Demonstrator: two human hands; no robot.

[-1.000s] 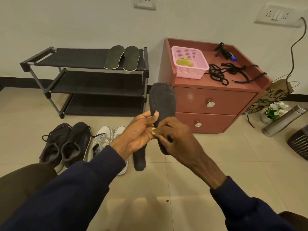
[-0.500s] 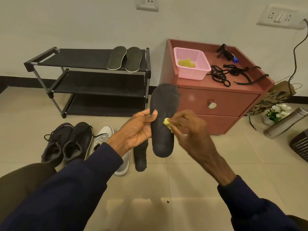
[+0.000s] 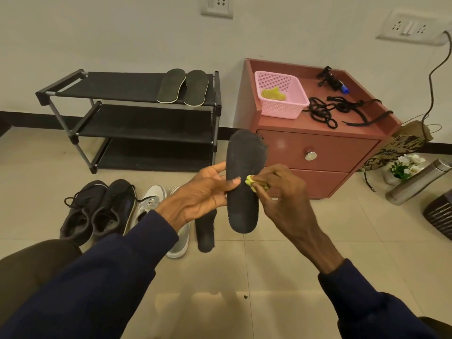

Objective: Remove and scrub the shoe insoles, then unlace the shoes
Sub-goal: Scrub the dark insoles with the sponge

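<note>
Nearly upright insole [image 3: 243, 201], wider end up.

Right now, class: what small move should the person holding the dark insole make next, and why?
Probably stroke the small yellow-green scrub pad, pinched in the right hand, down the dark foam insole toward its lower end; the left hand steadies it, and the pad sits at mid-length.

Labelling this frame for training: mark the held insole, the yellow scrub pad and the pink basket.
held insole [image 3: 243, 155], head view, on its bare upper half.
yellow scrub pad [image 3: 250, 182], head view, on the tip showing past the fingers.
pink basket [image 3: 281, 110], head view, on its front wall.
</note>
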